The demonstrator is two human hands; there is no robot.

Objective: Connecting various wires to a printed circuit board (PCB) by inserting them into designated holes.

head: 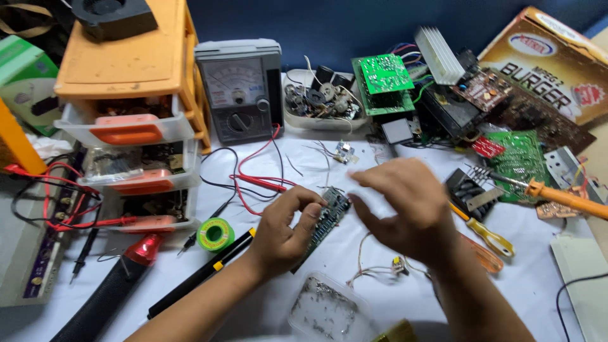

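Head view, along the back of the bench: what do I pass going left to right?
Orange drawer unit → analogue multimeter → white tray of small parts → green circuit board → white finned heatsink → printed cardboard box.

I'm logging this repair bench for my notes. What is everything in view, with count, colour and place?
narrow circuit board: 1, dark green, centre, held at its edge
analog multimeter: 1, grey, back centre
drawer unit: 1, orange with clear drawers, back left
solder spool: 1, green, left of centre
test leads: 2, red and black, below the meter
parts tray: 1, white, back centre
green boards: several, back right
cardboard box: 1, brown, far right
screwdrivers: 2, yellow and orange handles, right
clear tub: 1, front centre
left hand: holds the board
right hand: blurred, above the board, holding nothing visible
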